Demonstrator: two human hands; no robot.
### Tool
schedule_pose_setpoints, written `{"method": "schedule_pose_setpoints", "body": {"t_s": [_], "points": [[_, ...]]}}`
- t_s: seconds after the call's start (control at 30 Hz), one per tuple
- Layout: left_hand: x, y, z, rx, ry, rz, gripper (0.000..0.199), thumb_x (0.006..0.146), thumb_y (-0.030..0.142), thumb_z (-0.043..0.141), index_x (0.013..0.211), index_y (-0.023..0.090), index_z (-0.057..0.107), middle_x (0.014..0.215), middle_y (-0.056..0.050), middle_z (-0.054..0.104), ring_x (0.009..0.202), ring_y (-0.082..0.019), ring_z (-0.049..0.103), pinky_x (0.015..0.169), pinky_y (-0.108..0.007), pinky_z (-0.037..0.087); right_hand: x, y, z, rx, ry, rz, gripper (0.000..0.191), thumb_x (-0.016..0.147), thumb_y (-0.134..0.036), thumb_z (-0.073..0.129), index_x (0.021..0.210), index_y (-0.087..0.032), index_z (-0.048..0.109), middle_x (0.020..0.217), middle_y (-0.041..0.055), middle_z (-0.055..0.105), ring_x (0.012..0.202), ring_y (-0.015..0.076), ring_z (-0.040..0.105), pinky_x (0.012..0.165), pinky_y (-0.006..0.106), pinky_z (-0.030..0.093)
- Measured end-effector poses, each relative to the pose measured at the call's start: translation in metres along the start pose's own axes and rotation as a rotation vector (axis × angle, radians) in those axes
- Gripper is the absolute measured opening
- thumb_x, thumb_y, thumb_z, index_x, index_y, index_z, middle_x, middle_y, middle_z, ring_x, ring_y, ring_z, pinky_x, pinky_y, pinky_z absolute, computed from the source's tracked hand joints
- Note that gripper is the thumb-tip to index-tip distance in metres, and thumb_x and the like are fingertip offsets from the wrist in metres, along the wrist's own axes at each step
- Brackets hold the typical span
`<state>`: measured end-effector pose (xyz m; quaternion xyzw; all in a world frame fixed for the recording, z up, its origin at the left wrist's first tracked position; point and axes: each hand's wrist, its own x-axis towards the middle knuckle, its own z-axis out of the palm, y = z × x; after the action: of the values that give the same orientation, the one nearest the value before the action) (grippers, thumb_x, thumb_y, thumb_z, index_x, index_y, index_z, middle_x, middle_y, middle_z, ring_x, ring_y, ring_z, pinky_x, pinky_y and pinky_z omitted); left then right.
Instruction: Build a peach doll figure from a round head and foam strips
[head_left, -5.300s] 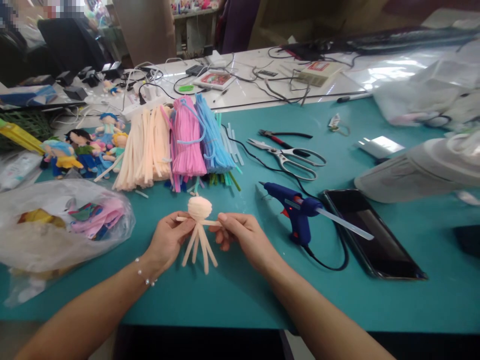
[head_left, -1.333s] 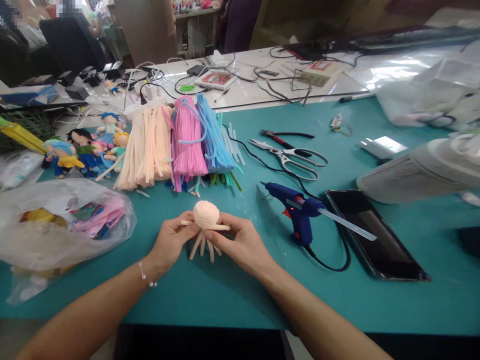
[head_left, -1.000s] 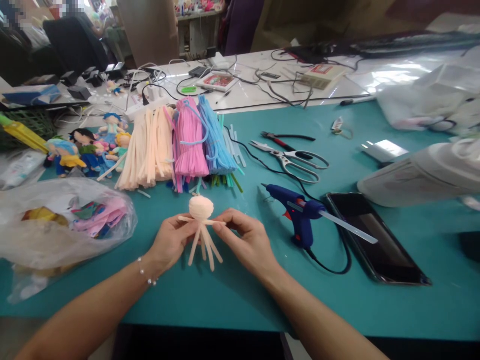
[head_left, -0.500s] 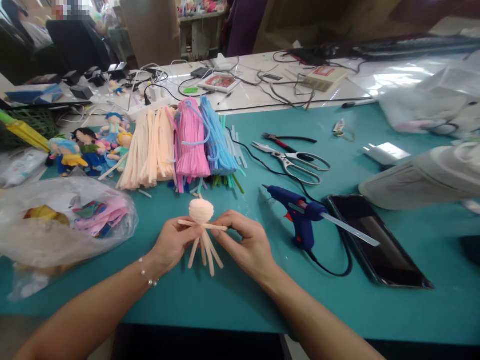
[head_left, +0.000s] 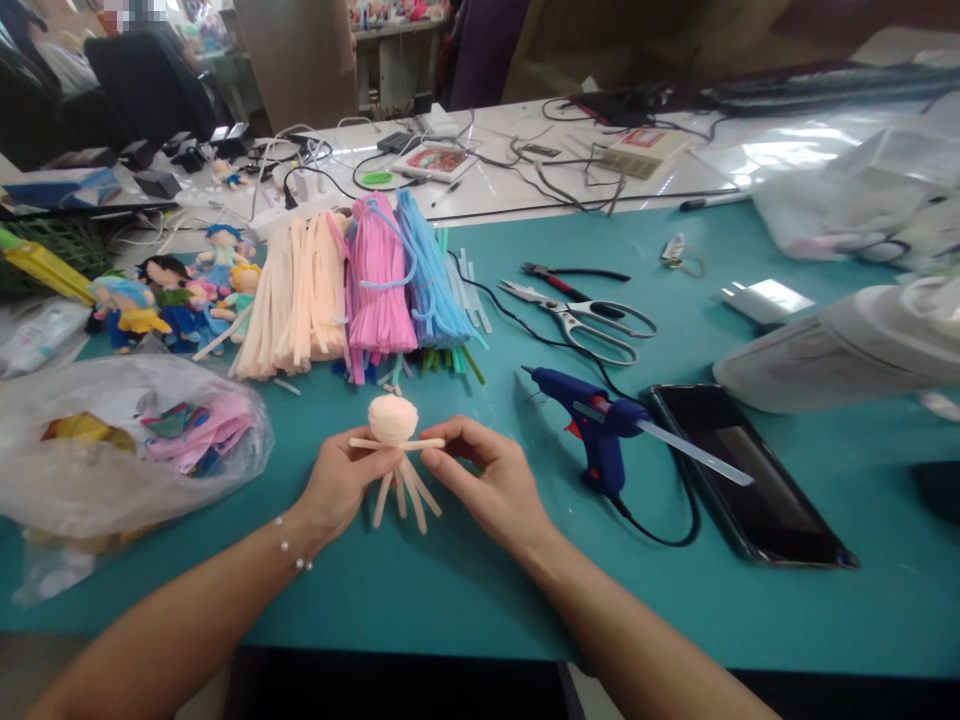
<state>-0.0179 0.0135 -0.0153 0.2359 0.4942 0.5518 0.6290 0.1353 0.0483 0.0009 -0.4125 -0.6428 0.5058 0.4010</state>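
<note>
Between my hands is a cream pipe-cleaner doll (head_left: 393,420) with a round wound head, two side strips like arms and several strips hanging below. My left hand (head_left: 341,480) pinches it under the head, thumb across the front. My right hand (head_left: 487,480) is closed at the tip of the strip on the right, thumb below and fingers above. Just beyond the doll lie bundles of cream pipe cleaners (head_left: 300,290), pink pipe cleaners (head_left: 381,290) and blue pipe cleaners (head_left: 433,280). A blue glue gun (head_left: 592,420) with a clear stick rests to the right of my right hand.
Scissors (head_left: 585,320) and red-black pliers (head_left: 570,280) lie behind the glue gun. A phone (head_left: 742,470) and a white cup (head_left: 832,345) are at right. On the left are a plastic bag of scraps (head_left: 135,440) and several small dolls (head_left: 180,290). Cables cross the white desk behind.
The side strips of the doll now lie straighter and more level. My right hand stays at the right strip's end. The whole view has shifted slightly.
</note>
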Motion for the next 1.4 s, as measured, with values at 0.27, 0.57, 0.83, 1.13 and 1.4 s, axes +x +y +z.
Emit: {"method": "schedule_pose_setpoints", "body": {"t_s": [0.27, 0.57, 0.83, 1.13, 1.4], "points": [[-0.0008, 0.0004, 0.0005, -0.038, 0.004, -0.003, 0.029, 0.047, 0.027, 0.084, 0.068, 0.012, 0.071, 0.058, -0.001, 0.067, 0.052, -0.011, 0.057, 0.054, -0.024, 0.047, 0.0027, 0.0007, -0.0003, 0.157, -0.061, 0.186, 0.019, 0.072, -0.032, 0.063, 0.063, -0.015, 0.06, 0.06, -0.0005, 0.056, 0.056, 0.0109, 0.049, 0.054, 0.023, 0.039], [-0.0016, -0.0005, 0.0004, -0.053, 0.011, -0.02, 0.028, 0.048, 0.029, 0.084, 0.065, 0.012, 0.071, 0.055, -0.001, 0.065, 0.048, -0.01, 0.055, 0.051, -0.023, 0.047, 0.0004, 0.0004, 0.001, 0.012, -0.089, 0.046, 0.017, 0.076, -0.024, 0.057, 0.061, -0.016, 0.057, 0.058, -0.0017, 0.053, 0.054, 0.01, 0.046, 0.052, 0.022, 0.036], [-0.0004, -0.0015, 0.0006, -0.069, 0.027, -0.046, 0.03, 0.046, 0.033, 0.084, 0.061, 0.012, 0.069, 0.051, 0.0, 0.062, 0.047, -0.01, 0.054, 0.05, -0.022, 0.046, 0.0012, 0.0034, 0.0029, -0.125, -0.033, -0.145, 0.015, 0.078, -0.017, 0.056, 0.063, -0.017, 0.058, 0.062, 0.0005, 0.059, 0.058, 0.0115, 0.053, 0.057, 0.023, 0.041], [-0.0004, -0.0007, 0.0022, -0.052, 0.057, -0.014, 0.025, 0.049, 0.026, 0.083, 0.066, 0.013, 0.071, 0.062, -0.003, 0.07, 0.056, -0.011, 0.059, 0.057, -0.021, 0.048, -0.0005, -0.0006, 0.0036, 0.007, -0.042, -0.035, 0.012, 0.076, -0.023, 0.06, 0.065, -0.017, 0.063, 0.065, 0.002, 0.062, 0.061, 0.0133, 0.055, 0.058, 0.025, 0.043], [0.0001, -0.0039, -0.0004, -0.03, 0.024, 0.009, 0.024, 0.051, 0.021, 0.082, 0.072, 0.014, 0.073, 0.066, -0.003, 0.072, 0.059, -0.012, 0.062, 0.059, -0.022, 0.049, 0.0029, -0.001, 0.0018, 0.224, -0.139, 0.33, 0.023, 0.068, -0.036, 0.066, 0.06, -0.015, 0.061, 0.057, -0.0007, 0.058, 0.053, 0.0102, 0.051, 0.053, 0.023, 0.041]]}}
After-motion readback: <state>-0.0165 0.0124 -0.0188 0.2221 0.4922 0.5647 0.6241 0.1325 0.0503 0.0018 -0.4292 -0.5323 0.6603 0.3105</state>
